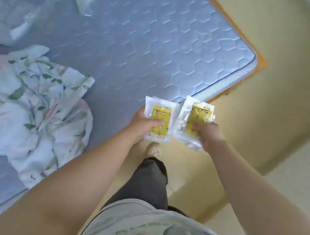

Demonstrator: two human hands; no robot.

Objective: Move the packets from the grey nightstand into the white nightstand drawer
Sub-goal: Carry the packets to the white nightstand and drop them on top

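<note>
Yellow-printed packets sealed in clear, crinkly plastic fill both my hands. My left hand (144, 125) pinches one flat packet (161, 112), thumb across the yellow panel and fingers underneath. My right hand (207, 135) is clamped on a thicker, looser bundle of the same packets (197, 114), thumb pressed on the top one. The two loads sit side by side at 12 o'clock from my body, their edges almost touching.

Below them, the pale blue quilted mattress (142, 43) spreads from 9 to 12 o'clock. Its orange wooden bed frame (262, 62) comes to a corner at 1 o'clock. A crumpled white floral sheet (28, 106) lies at 9 o'clock, and glossy cream floor (276, 100) runs from 1 to 4 o'clock.

Neither nightstand is in view, so I judge this to be the carry between them. The film looks slippery, and the right bundle is fanned, with lower packets poking out under my palm. I think those are the ones likely to slide free. A firmer squeeze to square that stack would help, with both hands level. I should give the frame corner room as I round it. If the drawer turns out to be closed, I could lay the single packet on the bundle to free my left hand.
</note>
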